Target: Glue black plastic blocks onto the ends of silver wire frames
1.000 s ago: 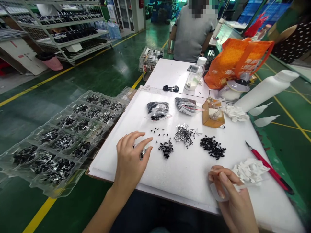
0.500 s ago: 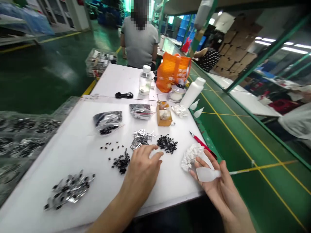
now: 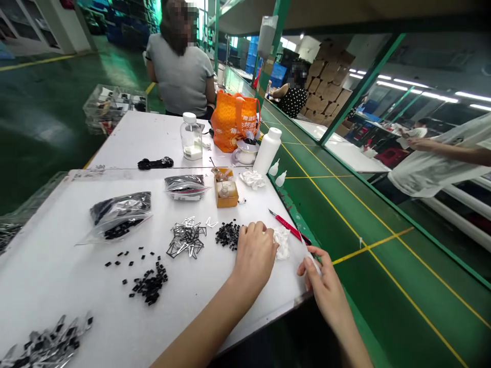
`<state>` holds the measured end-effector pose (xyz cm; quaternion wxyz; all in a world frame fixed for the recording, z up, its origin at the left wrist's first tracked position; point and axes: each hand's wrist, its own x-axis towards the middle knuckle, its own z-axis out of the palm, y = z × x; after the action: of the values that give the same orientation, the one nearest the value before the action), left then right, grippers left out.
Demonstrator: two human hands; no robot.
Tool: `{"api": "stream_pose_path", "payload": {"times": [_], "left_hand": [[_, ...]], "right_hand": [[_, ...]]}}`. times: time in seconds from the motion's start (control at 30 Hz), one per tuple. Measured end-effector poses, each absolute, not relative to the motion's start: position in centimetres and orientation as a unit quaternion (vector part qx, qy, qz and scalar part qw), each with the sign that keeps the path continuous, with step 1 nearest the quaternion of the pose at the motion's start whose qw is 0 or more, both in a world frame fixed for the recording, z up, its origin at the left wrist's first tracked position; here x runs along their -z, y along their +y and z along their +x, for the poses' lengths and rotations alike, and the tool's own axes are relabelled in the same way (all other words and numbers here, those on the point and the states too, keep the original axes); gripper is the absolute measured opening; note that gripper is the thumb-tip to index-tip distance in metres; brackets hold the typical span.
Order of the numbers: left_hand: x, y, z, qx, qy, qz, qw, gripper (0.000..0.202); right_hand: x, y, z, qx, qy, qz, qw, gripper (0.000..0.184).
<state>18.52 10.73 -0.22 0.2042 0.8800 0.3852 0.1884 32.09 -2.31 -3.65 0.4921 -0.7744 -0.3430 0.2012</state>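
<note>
My left hand [image 3: 256,253] is over the table, fingers curled down beside a crumpled white tissue-like heap [image 3: 283,243]. Its fingertips are partly hidden, so whatever they pinch cannot be made out. At the table's right edge, my right hand [image 3: 322,280] grips a translucent white teardrop-shaped piece [image 3: 313,261], mostly hidden by the fingers, with a thin end pointing up. Left of my left hand lie a pile of small black parts [image 3: 227,234] and a heap of bent metal wire pieces [image 3: 186,238]. A red-handled craft knife [image 3: 288,226] lies beyond the white heap.
More black parts [image 3: 151,284] and metal clips [image 3: 53,341] lie to the left. Zip bags [image 3: 121,212], a yellow box [image 3: 226,194], a clear bottle [image 3: 191,140], a white bottle [image 3: 267,151] and an orange bag [image 3: 233,120] stand farther back. A green belt [image 3: 345,204] runs along the right.
My left hand has moved right, from above the wire pieces to the white heap, and its fingers have curled in. My right hand has closed round the translucent piece and turned it.
</note>
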Motion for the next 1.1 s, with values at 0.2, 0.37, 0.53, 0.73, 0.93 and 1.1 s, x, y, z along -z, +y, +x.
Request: {"api": "stream_pose_path", "payload": {"times": [0.2, 0.37, 0.53, 0.73, 0.93, 1.1], "left_hand": [[-0.4, 11.5, 7.3, -0.220, 0.460, 0.851, 0.128, 0.016], [1.4, 12.4, -1.9, -0.242, 0.516, 0.818, 0.081, 0.027], [2.6, 11.6, -3.3, -0.228, 0.504, 0.828, 0.090, 0.026], [1.9, 11.4, -0.4, -0.207, 0.474, 0.852, 0.082, 0.020], [1.4, 12.4, 1.4, -0.185, 0.456, 0.869, 0.057, 0.027], [1.8, 12.7, 1.7, -0.178, 0.429, 0.884, 0.046, 0.031]], "right_hand": [[3.6, -2.4, 34.6, -0.257, -0.366, -0.778, 0.440, 0.041], [4.1, -0.3, 36.4, -0.267, -0.427, -0.793, 0.343, 0.047], [3.6, 2.0, 36.4, -0.202, -0.482, -0.817, 0.244, 0.048], [3.1, 2.3, 35.1, -0.115, -0.529, -0.833, 0.116, 0.044], [2.7, 2.4, 34.0, -0.060, -0.568, -0.820, 0.033, 0.044], [1.6, 2.5, 33.9, -0.058, -0.590, -0.805, -0.022, 0.044]]}}
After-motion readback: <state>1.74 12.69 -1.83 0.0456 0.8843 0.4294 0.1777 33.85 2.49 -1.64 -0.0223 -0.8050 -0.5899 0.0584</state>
